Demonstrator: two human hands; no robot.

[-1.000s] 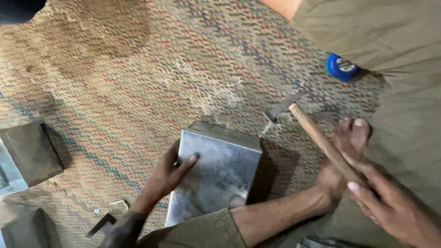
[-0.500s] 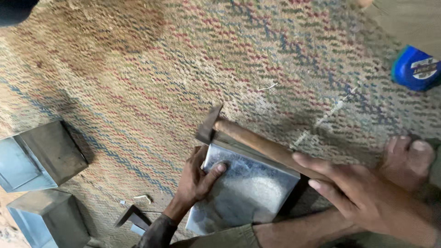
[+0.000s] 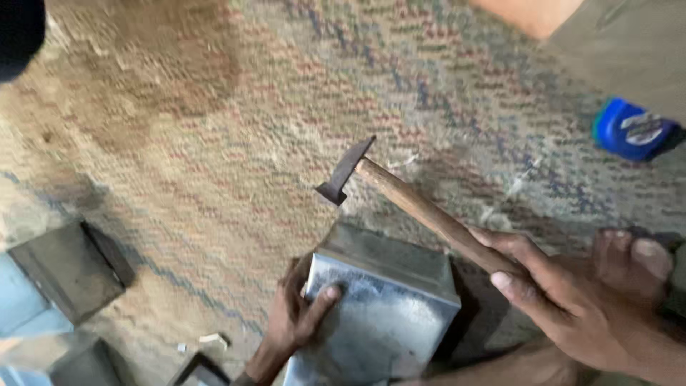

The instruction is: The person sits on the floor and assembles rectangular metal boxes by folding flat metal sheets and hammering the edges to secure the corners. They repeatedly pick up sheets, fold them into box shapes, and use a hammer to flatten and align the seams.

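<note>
1. Hammer [image 3: 400, 196]: wooden handle, dark metal head [image 3: 345, 171], raised over the woven mat [image 3: 214, 143], head up-left, just above the top edge of the metal box, not touching it.
2. Right hand [image 3: 564, 300]: fingers wrapped fully round the lower end of the hammer handle, thumb along the shaft, tight grip.
3. Metal box [image 3: 379, 307]: shiny sheet-metal, standing on the mat at bottom centre, tilted, top face toward camera.
4. Left hand [image 3: 296, 318]: pressed on the box's left edge, fingers partly curled over the corner, thumb flat on the front face, bracing rather than lifting.
5. Bare foot [image 3: 632, 261]: right of the box, toes beside the right hand.
6. Blue round tape measure [image 3: 632, 129]: upper right on the mat, well apart from the box.
7. Grey metal boxes [image 3: 68, 275]: lower left, apart from the hands.
8. Small scraps [image 3: 213, 339]: near the left wrist.
</note>
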